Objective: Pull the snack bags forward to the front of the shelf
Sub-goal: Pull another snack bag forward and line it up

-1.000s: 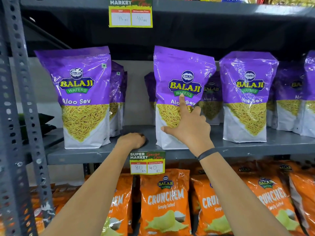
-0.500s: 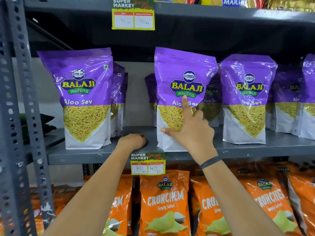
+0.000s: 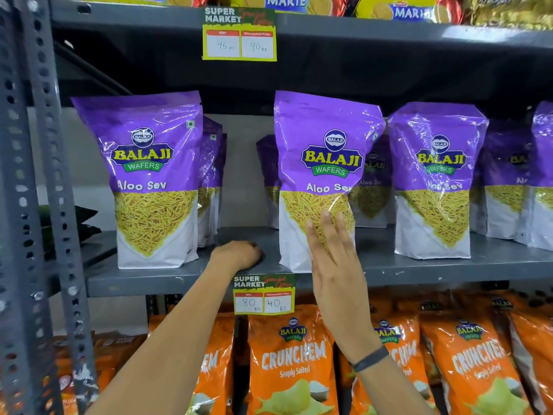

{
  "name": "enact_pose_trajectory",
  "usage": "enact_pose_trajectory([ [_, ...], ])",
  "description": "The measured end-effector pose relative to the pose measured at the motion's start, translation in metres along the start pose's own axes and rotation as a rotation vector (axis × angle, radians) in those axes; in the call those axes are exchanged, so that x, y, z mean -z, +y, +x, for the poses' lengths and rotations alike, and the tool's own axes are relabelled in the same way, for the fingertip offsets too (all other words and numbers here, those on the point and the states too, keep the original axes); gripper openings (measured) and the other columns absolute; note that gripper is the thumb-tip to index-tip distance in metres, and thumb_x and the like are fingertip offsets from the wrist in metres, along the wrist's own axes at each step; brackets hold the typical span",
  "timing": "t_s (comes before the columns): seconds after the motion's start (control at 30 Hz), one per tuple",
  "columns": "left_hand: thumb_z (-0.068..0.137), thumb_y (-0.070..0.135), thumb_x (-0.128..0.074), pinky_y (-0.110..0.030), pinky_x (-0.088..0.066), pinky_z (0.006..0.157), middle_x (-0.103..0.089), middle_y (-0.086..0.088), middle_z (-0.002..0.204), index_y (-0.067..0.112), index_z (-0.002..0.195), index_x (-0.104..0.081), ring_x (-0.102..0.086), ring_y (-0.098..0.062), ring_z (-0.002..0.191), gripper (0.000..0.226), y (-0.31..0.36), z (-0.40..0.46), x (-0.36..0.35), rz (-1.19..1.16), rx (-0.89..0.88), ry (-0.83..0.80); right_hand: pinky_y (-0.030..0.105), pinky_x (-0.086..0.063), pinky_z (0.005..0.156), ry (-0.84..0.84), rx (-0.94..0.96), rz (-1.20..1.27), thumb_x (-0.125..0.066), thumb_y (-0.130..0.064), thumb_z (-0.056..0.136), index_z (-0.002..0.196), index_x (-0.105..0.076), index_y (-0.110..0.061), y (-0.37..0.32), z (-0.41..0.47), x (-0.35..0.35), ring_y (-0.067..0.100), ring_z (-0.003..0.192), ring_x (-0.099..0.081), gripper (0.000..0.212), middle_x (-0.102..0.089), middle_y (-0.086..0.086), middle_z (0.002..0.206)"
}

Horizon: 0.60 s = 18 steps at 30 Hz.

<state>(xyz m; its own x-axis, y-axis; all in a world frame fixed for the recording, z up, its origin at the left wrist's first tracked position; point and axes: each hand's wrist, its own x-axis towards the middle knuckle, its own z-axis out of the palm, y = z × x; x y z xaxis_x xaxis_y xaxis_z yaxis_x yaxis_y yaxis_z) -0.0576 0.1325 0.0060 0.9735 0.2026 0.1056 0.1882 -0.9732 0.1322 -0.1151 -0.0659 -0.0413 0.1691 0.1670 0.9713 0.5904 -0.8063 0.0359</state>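
Note:
Purple Balaji Aloo Sev snack bags stand upright on the grey middle shelf (image 3: pixel 185 280). The middle bag (image 3: pixel 326 163) stands at the shelf's front edge. My right hand (image 3: pixel 335 268) is flat and open in front of its lower part, fingers together, holding nothing. My left hand (image 3: pixel 239 254) rests curled as a fist on the shelf just left of that bag. The left bag (image 3: pixel 149 178) is also at the front, with more bags (image 3: pixel 212 181) behind it. A third bag (image 3: pixel 437 181) stands a little further back on the right, others (image 3: pixel 505 181) behind it.
A perforated grey upright (image 3: pixel 39 205) bounds the shelf on the left. A price tag (image 3: pixel 263 295) hangs from the shelf edge. Orange Crunchem bags (image 3: pixel 293 363) fill the shelf below. Marie biscuit packs (image 3: pixel 287 1) sit above.
My right hand has come off the middle bag and dropped lower, turning from a pointing grip to a flat open palm. The left fist has not moved.

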Motion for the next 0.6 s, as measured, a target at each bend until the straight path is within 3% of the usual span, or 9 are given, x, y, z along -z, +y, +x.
enact_pose_trajectory([
  [0.2,0.100,0.038,-0.026,-0.046,-0.038,0.111,-0.048,-0.016,0.146,0.013,0.138,-0.049,-0.048,-0.033,0.131,0.051,-0.001,0.002,0.000,0.004,-0.014,0.001,0.050,-0.030,0.110,-0.018,-0.007,-0.004,-0.071,0.017,0.073,0.139,-0.047,-0.007,0.003,-0.002,-0.013,0.036,0.139,-0.027,0.074,-0.040,0.018,0.148],
  [0.6,0.099,0.038,-0.025,-0.046,-0.036,0.113,-0.045,-0.012,0.150,0.019,0.143,-0.044,-0.045,-0.032,0.134,0.052,-0.002,0.005,-0.003,-0.010,0.007,0.021,0.054,-0.045,0.102,-0.095,-0.042,0.056,-0.073,0.018,0.072,0.138,-0.050,-0.010,0.010,0.004,-0.037,0.038,0.138,-0.033,0.074,-0.040,0.017,0.148],
])
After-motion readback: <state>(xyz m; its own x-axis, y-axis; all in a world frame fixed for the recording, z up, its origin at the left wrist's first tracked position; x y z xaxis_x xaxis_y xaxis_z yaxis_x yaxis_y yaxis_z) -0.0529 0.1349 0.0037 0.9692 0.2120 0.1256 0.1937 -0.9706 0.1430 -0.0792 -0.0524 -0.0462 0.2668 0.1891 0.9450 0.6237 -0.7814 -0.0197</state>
